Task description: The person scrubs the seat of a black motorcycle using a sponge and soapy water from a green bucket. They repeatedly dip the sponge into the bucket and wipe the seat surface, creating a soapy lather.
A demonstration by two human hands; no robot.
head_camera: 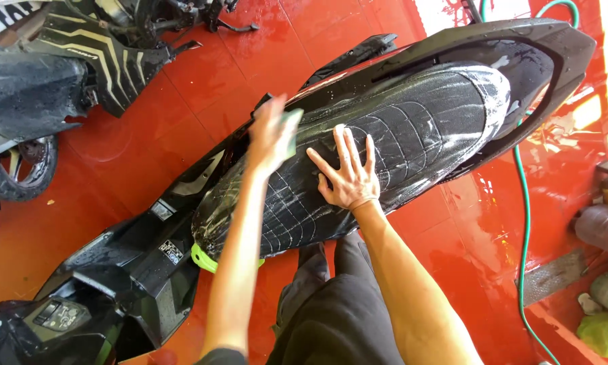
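The person is leaning over a black scooter (148, 263) standing on a wet, glossy red tiled floor (203, 81). Its long black stitched vinyl seat (412, 128), streaked with white soap suds, is running from the lower left toward the upper right of the view.

The left hand (271, 135) is blurring over the far edge of the seat, near its front end, and is closing its fingers on a pale green sponge (292, 122), which is sticking out on the side toward the rear of the seat and touching the wet seat cover. The right hand (348, 177) is lying flat on the middle of the seat with its fingers spread apart, gripping nothing, palm pressing on the soapy surface close to the near edge. The two hands are sitting near each other, not touching.

A bright green hook-like part (203, 258) is showing just below the front tip of the seat. A thin green hose (525, 223) is trailing across the floor beyond the rear end of the scooter. A second dark motorcycle (61, 61) is standing at the upper left, well apart from the hands. The person's dark trousers (338, 311) are showing just beside the near edge of the seat.
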